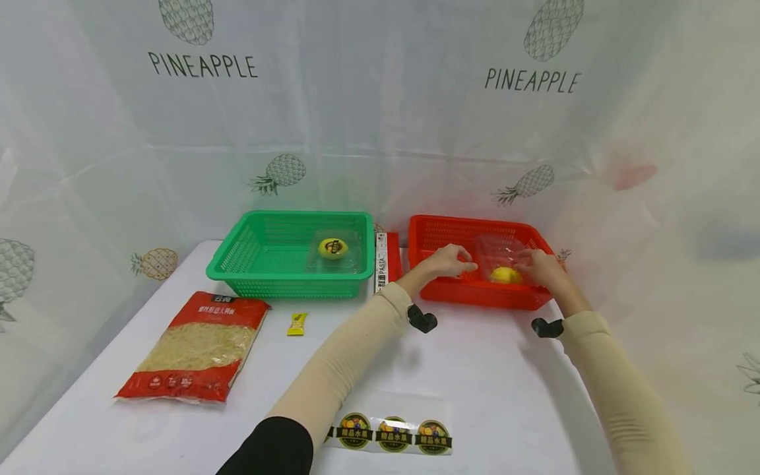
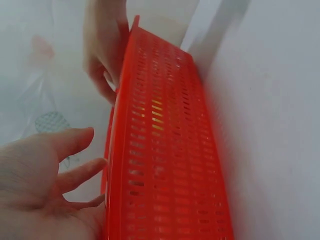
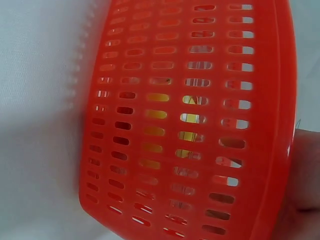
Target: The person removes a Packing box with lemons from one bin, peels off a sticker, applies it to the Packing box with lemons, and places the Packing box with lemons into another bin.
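A clear plastic box (image 1: 493,247) with a yellow lemon (image 1: 506,275) inside sits in the right part of the red basket (image 1: 481,290). My right hand (image 1: 539,267) reaches over the basket's right rim, fingertips at the box's right edge. In the left wrist view, the right hand's (image 2: 104,50) fingers bend down behind the rim; I cannot tell whether they grip the box. At the basket's left side, my left hand (image 1: 450,261) hovers by the front rim, fingers loosely spread, nothing in them. Through the basket's slots the lemon (image 3: 156,114) shows yellow in the right wrist view.
A green basket (image 1: 291,277) on the left holds another clear box with a labelled lemon (image 1: 333,248). Between the baskets stands a red and white pasta box (image 1: 381,260). Nearer lie a bag of pasta (image 1: 196,346), a small yellow packet (image 1: 297,324) and a sticker strip (image 1: 392,433).
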Available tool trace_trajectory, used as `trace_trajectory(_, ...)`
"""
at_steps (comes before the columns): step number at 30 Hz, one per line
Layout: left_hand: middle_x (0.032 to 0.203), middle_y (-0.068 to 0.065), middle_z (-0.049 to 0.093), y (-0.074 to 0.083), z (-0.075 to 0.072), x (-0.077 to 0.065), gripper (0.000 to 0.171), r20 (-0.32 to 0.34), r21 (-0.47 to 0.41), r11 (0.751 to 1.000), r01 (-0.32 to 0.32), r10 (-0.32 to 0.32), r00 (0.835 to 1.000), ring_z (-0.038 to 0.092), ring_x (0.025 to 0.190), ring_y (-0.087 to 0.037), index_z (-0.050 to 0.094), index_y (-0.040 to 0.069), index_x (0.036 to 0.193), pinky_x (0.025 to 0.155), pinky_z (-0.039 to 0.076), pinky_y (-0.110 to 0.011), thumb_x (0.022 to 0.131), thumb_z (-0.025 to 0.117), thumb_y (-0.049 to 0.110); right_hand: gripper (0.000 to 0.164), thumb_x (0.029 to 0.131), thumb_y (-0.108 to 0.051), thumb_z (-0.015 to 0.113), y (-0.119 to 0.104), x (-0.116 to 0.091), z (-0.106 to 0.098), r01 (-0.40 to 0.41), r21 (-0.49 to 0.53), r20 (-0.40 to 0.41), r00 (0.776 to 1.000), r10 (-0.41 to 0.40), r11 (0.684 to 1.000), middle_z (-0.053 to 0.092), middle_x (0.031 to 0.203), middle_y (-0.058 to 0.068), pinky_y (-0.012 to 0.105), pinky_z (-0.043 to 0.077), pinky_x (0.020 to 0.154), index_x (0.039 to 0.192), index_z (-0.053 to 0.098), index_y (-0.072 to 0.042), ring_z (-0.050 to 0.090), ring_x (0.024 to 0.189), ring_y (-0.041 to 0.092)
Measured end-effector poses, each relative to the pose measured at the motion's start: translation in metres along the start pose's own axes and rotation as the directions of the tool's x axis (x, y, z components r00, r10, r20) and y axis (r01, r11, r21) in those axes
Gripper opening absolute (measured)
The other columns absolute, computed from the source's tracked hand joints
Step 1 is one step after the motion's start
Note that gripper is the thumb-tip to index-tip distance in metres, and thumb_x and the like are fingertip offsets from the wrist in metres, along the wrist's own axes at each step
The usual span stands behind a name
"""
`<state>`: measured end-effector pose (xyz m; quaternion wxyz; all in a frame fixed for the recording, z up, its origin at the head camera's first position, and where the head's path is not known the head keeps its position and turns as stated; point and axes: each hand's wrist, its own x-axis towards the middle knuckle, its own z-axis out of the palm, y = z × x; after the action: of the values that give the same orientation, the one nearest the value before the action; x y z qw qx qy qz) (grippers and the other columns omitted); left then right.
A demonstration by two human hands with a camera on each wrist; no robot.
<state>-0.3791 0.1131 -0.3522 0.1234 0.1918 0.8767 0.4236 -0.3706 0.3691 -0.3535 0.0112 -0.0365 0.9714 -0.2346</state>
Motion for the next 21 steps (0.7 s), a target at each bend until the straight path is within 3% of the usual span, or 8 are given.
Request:
trace_trajectory(4,0.111,-0.005,0.065,-0.003,0.003,-0.001,0.04,0.0,0.046,0.999,-0.003,0.003,1.0,0.064,0.09,-0.017,0.06,0.012,0.124,0.086,0.056,-0.031,0.093,0.066,0.036,0.049,0.099,-0.021,0.056,-0.001,-0.001,0.008,-0.005,-0.002,0.002,1.0,0.005,1.0,0.055,0.133,0.033,0.04,0.059,0.084,0.141,0.046,0.004,0.063,0.102,0.039)
trace_trajectory(11,0.133,-0.005,0.06,-0.002,0.008,-0.001,0.044,-0.002,0.154,0.988,-0.014,0.015,1.0,0.056,0.114,-0.021,0.058,0.011,0.132,0.1,0.051,-0.038,0.095,0.063,0.036,0.051,0.098,-0.023,0.06,-0.009,-0.002,0.012,0.039,-0.018,-0.003,0.999,-0.039,0.999,0.05,0.14,0.029,0.052,0.054,0.093,0.142,0.047,-0.001,0.053,0.118,0.045)
trace_trajectory(16,0.142,-0.004,0.055,0.003,0.01,0.0,0.052,-0.009,0.219,0.976,-0.005,0.007,1.0,0.053,0.127,-0.021,0.05,0.014,0.142,0.107,0.047,-0.039,0.096,0.062,0.034,0.046,0.099,-0.02,0.057,-0.012,0.002,0.01,0.086,0.018,-0.002,0.996,-0.086,0.996,0.054,0.134,0.029,0.035,0.06,0.078,0.14,0.049,-0.001,0.058,0.101,0.036)
trace_trajectory(19,0.144,-0.003,0.054,0.006,0.011,0.0,0.055,-0.013,0.22,0.975,0.008,-0.005,1.0,0.052,0.129,-0.021,0.047,0.015,0.145,0.109,0.046,-0.039,0.095,0.063,0.033,0.047,0.1,-0.021,0.054,-0.012,0.005,0.008,0.076,0.022,0.012,0.997,-0.077,0.997,0.059,0.12,0.03,0.026,0.053,0.062,0.14,0.047,0.002,0.058,0.079,0.026)
trace_trajectory(21,0.145,-0.003,0.053,0.007,0.011,-0.001,0.056,-0.01,0.21,0.978,0.021,-0.02,1.0,0.052,0.128,-0.021,0.047,0.016,0.146,0.108,0.046,-0.039,0.095,0.064,0.032,0.05,0.1,-0.022,0.054,-0.014,0.005,0.007,0.047,0.027,0.042,0.998,-0.048,0.999,0.058,0.121,0.03,0.024,0.052,0.063,0.143,0.044,0.003,0.057,0.077,0.024)
